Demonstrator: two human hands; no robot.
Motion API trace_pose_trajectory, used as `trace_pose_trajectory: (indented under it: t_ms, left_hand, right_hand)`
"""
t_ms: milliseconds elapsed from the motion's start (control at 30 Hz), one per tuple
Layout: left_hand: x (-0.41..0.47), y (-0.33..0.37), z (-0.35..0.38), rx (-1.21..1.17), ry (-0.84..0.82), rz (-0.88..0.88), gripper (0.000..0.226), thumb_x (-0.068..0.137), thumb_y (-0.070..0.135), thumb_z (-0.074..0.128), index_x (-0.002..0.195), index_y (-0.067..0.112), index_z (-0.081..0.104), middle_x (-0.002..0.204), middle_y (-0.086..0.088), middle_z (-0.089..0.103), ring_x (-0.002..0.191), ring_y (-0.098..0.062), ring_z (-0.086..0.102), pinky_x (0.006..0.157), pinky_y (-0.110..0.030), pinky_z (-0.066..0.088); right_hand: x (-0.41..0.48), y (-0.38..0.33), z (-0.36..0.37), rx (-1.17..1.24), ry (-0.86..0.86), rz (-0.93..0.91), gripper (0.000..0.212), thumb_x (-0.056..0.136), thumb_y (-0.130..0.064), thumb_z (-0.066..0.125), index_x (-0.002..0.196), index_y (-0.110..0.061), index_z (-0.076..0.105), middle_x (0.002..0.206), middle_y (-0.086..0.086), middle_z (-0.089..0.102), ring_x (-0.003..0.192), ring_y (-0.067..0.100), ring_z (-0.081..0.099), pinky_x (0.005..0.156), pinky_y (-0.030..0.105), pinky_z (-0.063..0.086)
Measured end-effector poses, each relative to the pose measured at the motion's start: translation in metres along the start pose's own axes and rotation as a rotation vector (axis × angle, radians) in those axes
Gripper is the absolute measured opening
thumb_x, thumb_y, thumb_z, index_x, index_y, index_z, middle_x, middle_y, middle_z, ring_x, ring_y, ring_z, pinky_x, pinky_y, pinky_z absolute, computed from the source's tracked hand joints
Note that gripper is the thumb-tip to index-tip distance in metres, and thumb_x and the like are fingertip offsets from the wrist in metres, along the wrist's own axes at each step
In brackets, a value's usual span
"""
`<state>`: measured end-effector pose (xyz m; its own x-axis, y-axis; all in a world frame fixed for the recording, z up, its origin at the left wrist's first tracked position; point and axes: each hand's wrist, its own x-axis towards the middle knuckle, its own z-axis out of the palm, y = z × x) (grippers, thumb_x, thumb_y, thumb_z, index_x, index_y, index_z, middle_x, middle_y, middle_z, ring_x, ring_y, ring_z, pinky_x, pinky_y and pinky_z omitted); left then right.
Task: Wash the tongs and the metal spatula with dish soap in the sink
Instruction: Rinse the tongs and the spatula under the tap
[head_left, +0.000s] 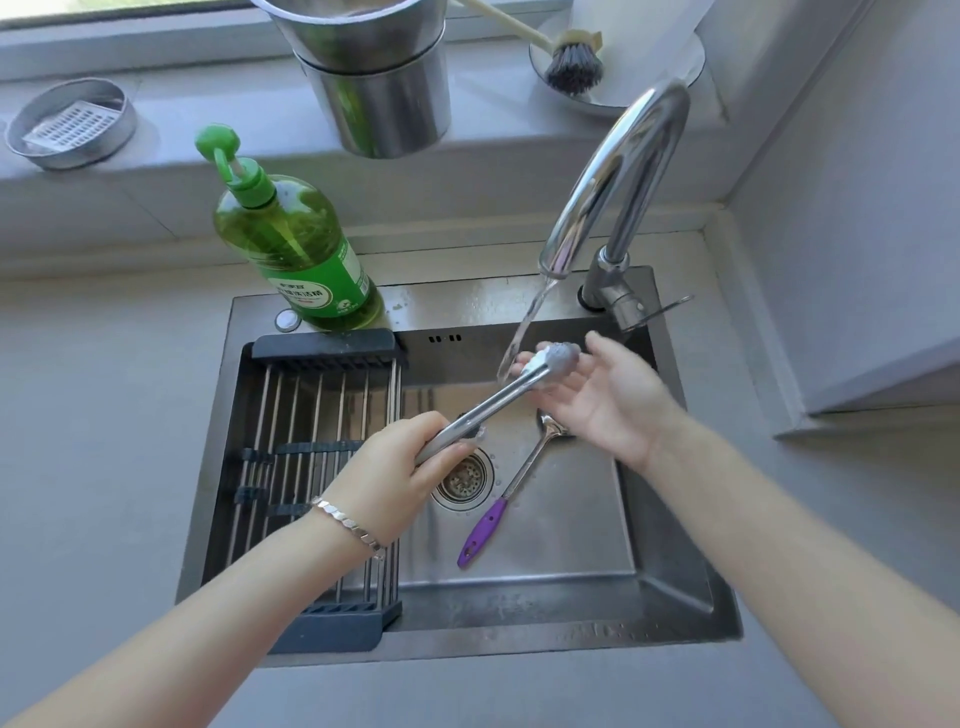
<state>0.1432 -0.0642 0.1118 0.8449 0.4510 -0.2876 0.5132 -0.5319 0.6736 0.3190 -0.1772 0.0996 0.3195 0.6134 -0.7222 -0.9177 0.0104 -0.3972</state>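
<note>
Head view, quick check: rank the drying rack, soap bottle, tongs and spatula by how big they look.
1. drying rack: largest, spanning the sink's left side.
2. soap bottle.
3. tongs and spatula: similar length, and the spatula's head is partly hidden, so I won't rank them.

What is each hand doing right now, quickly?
Left hand: closed around the handle end of the tongs.
Right hand: open, palm up, beneath the tongs' tip.
</note>
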Motion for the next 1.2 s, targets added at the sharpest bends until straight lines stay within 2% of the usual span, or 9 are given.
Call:
trace_pose_trajectory:
  t_ms: [100,267,433,567,733,800,933,1067,1200]
  left_hand:
    - [-0.009,-0.008,0.003,0.010,-0.001,-0.039,0.023,0.092,0.028,0.052,0.074,0.013,0.051,0.058,0.008,0.039,0.048,-0.004,0.038,0.049,-0.016,0.034]
    - [-0.018,-0.017,0.003,-0.007,0.018,-0.060,0.028,0.093,0.028,0.050,0.088,0.001,0.056,0.059,0.007,0.040,0.047,-0.006,0.035,0.046,-0.016,0.033]
    - [-0.026,-0.025,0.004,-0.044,0.032,-0.076,0.031,0.092,0.029,0.051,0.085,-0.001,0.053,0.059,0.006,0.039,0.049,-0.007,0.033,0.048,-0.019,0.027]
    - [-0.028,-0.029,0.006,-0.075,0.042,-0.080,0.032,0.090,0.030,0.055,0.081,-0.001,0.053,0.059,0.005,0.040,0.050,-0.008,0.034,0.051,-0.022,0.030]
    - [-0.027,-0.021,0.002,-0.223,0.111,-0.089,0.022,0.088,0.024,0.059,0.072,0.009,0.063,0.047,0.019,0.054,0.041,0.004,0.045,0.042,-0.009,0.032]
    - [-0.017,-0.012,-0.002,-0.297,0.164,-0.099,0.022,0.086,0.022,0.062,0.068,0.009,0.064,0.046,0.014,0.057,0.040,0.004,0.047,0.042,-0.006,0.032]
    - [0.011,0.013,-0.007,-0.385,0.186,-0.126,0.029,0.082,0.027,0.066,0.067,0.002,0.065,0.049,0.001,0.056,0.037,0.002,0.047,0.048,-0.015,0.043]
    - [0.037,0.036,-0.005,-0.342,0.160,-0.041,0.028,0.081,0.033,0.067,0.056,0.021,0.061,0.045,0.008,0.054,0.043,-0.007,0.049,0.050,-0.021,0.043]
    - [0.058,0.049,0.006,-0.302,0.151,-0.005,0.035,0.082,0.035,0.065,0.069,0.003,0.066,0.055,0.001,0.052,0.051,-0.011,0.044,0.054,-0.025,0.037]
  right_hand:
    - [-0.012,0.019,0.016,0.104,-0.089,0.004,0.032,0.101,-0.020,0.033,0.101,0.004,0.053,0.098,0.019,0.066,0.089,0.029,0.066,0.077,0.038,0.055]
    - [-0.009,0.030,0.029,0.028,-0.109,-0.032,0.028,0.101,-0.015,0.034,0.099,0.001,0.056,0.087,0.013,0.072,0.076,0.020,0.071,0.073,0.032,0.057]
    - [-0.008,0.036,0.037,-0.029,-0.104,-0.059,0.022,0.099,-0.011,0.039,0.098,0.001,0.057,0.093,0.015,0.069,0.077,0.021,0.071,0.075,0.034,0.057]
    - [-0.006,0.038,0.038,-0.131,-0.059,-0.087,0.015,0.095,-0.009,0.048,0.094,-0.001,0.061,0.090,0.013,0.071,0.076,0.018,0.072,0.071,0.030,0.060]
    - [-0.003,0.029,0.033,-0.200,0.065,-0.044,0.006,0.087,-0.009,0.061,0.085,-0.004,0.064,0.065,0.005,0.071,0.057,0.011,0.069,0.051,0.021,0.056]
    - [0.000,0.025,0.026,-0.174,0.120,-0.014,0.008,0.086,-0.011,0.062,0.080,-0.005,0.063,0.056,0.002,0.068,0.048,0.008,0.066,0.046,0.018,0.054]
    - [0.004,0.018,0.008,-0.120,0.193,0.049,0.011,0.086,-0.015,0.064,0.078,-0.008,0.061,0.053,0.000,0.066,0.046,0.007,0.064,0.046,0.018,0.054]
    - [0.005,0.012,-0.013,0.017,0.231,0.057,0.011,0.085,-0.016,0.065,0.079,-0.008,0.061,0.055,0.002,0.066,0.046,0.009,0.065,0.047,0.020,0.055]
    - [0.004,0.009,-0.029,0.118,0.254,0.037,0.015,0.087,-0.017,0.063,0.075,-0.010,0.060,0.052,0.000,0.064,0.045,0.007,0.063,0.048,0.018,0.054]
